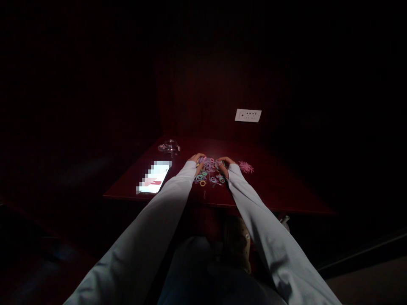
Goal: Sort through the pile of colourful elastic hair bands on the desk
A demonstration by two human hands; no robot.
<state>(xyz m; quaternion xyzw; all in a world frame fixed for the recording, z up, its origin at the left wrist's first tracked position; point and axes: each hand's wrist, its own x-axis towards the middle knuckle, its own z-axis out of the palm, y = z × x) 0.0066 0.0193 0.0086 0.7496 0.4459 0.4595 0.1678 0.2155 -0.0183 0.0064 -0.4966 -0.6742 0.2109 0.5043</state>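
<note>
purple loops (209,164) lie between left hand (198,159) and right hand (226,162).

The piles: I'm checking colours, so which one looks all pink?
The small pile, just right of the right hand; the mixed pile also shows green and yellow.

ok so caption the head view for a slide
Head view: left hand and right hand around a mixed heap of small loops on a red table, lit phone at left.
</note>
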